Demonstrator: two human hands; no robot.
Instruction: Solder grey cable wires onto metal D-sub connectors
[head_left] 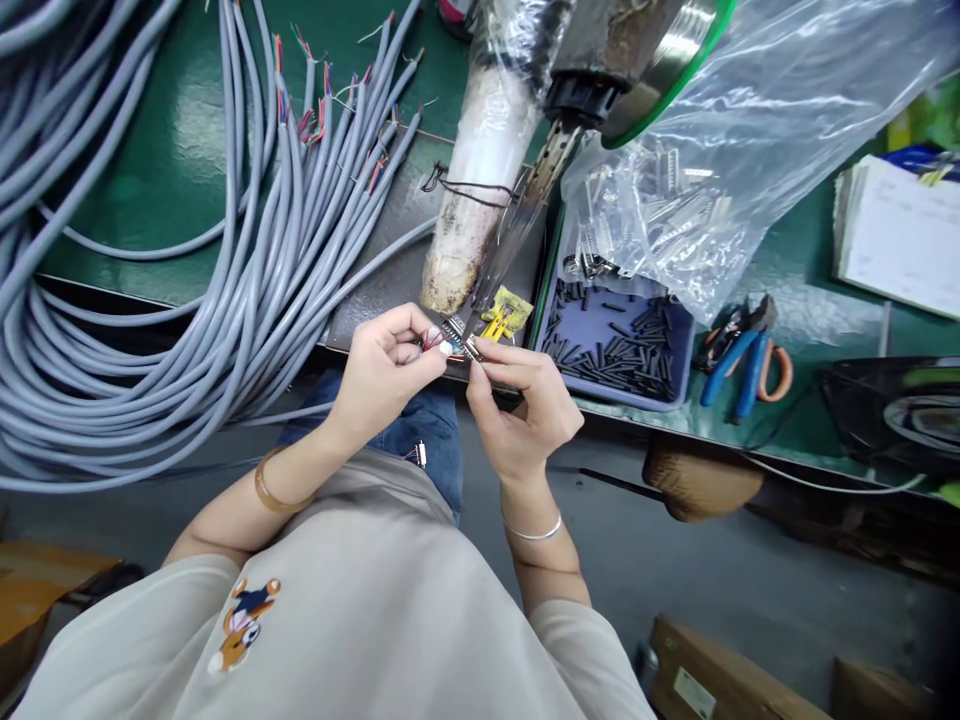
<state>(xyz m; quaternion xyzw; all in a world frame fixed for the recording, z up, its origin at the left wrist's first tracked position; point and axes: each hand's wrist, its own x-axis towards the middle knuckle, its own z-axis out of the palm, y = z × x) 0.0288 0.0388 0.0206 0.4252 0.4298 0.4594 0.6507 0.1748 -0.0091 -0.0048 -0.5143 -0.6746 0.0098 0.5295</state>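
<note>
My left hand [390, 360] pinches thin coloured wires [433, 338] with the thumb and fingers. A white fingertip cover appears to be on one digit. Close beside it, my right hand [529, 400] holds a small metal multi-pin connector [471, 348] between thumb and index finger. The wire ends meet the connector's pins, though the exact contact is too small to make out. Just above the fingers, a soldering iron [546, 165] points down, its tip at the connector. Yellow pieces [501, 318] lie behind my right fingertips.
Many grey cables [300, 230] with stripped ends cover the left. A plastic-wrapped cylinder [484, 140] and solder spool [679, 60] stand behind. Rightward are a blue tray [592, 325] of black tubes, a plastic bag [645, 200] of connectors, blue-handled cutters [739, 365] and a notepad [896, 235].
</note>
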